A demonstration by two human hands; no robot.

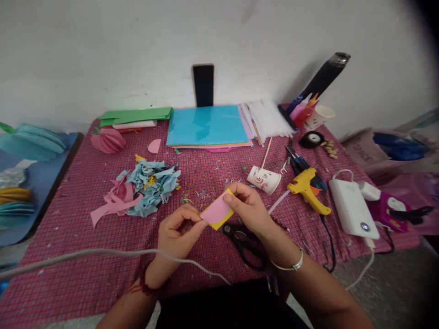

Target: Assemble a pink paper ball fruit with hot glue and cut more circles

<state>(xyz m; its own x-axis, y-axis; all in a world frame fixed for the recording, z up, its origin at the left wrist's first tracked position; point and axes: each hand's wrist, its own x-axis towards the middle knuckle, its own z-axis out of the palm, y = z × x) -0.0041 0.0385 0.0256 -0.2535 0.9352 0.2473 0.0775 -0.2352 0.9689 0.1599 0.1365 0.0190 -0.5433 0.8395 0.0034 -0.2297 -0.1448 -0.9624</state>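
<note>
Between my two hands is a small piece of pink paper (216, 209) laid against a yellow paper (217, 225) whose edges show around it. My left hand (180, 230) pinches the left corner with thumb and fingertips. At the upper right end, my right hand (248, 205) grips both layers, thumb on the pink face. Black-handled scissors (245, 244) lie on the cloth just below the papers, partly hidden by my right wrist. Left of my hands is a heap of blue paper scraps (154, 183) with pink paper strips (118, 198).
A yellow glue gun (310, 189), a tipped paper cup (264, 179) and a white power bank (353, 208) lie to the right. Blue sheets (209, 125) and a leaning phone (203, 84) stand at the back. A cable (103, 251) crosses over my left wrist.
</note>
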